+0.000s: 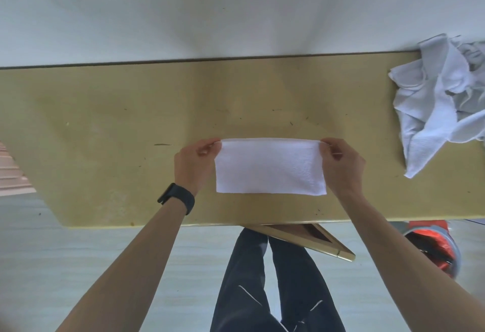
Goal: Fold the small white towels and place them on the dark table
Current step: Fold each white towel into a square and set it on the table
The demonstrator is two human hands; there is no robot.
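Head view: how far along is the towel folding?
Done: no finished folded towel shows anywhere in view. In hand: one white towel, a neat rectangle, pinched at its far corners by the left hand and right hand over the yellow table. Left: finishing and placing it, then the crumpled pile of towels at the table's right end.

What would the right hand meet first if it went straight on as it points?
The right hand would probably cross only bare table, then reach the white surface behind; the towel pile lies off its line.
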